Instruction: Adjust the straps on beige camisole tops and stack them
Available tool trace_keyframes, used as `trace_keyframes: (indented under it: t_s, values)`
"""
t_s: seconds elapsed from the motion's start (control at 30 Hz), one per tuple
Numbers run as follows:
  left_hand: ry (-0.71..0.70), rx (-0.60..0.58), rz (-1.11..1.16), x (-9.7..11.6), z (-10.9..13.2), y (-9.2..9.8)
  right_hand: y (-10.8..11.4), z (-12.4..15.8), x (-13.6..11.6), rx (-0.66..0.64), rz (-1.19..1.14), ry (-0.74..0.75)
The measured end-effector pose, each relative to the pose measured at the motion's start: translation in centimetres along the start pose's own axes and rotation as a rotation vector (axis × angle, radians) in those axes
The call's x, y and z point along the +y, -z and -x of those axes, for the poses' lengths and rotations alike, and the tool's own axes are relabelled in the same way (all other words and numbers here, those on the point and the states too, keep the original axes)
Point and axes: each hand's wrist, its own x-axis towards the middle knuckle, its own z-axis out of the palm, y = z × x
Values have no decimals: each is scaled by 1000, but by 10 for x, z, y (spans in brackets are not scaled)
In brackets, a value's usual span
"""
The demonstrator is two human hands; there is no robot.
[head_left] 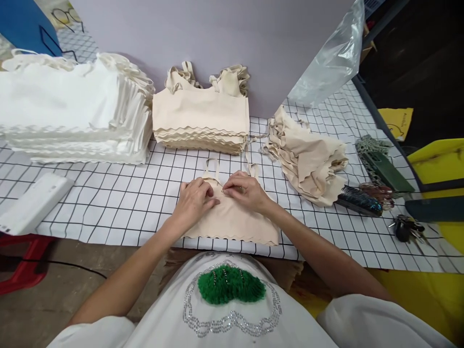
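Both hands, left [195, 199] & right [243, 191], pinch beige top [232, 220].

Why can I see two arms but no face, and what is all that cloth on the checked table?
The camera sits on the person's head and looks down, so you see what they see: their own arms and white shirt, not their face. The left hand and right hand both press on a beige top lying flat on the checked table, pinching it near its straps. Behind it stands a neat beige stack, and a big white stack lies to the left. To the right lies a messy beige pile, then a comb and some keys. A white box lies at the left edge.
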Motion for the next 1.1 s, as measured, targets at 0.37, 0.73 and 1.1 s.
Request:
trace_keyframes:
  t_s: [0.37, 0.73, 1.1]
  values:
    - [72, 33, 135, -3, 0, -10, -6, 7, 1, 27, 28, 43]
    - [10, 111, 121, -1, 5, -16, -12, 7, -3, -20, 82, 71]
    - [-1, 96, 90, 1, 4, -20, -13, 9, -5, 38, 8, 84]
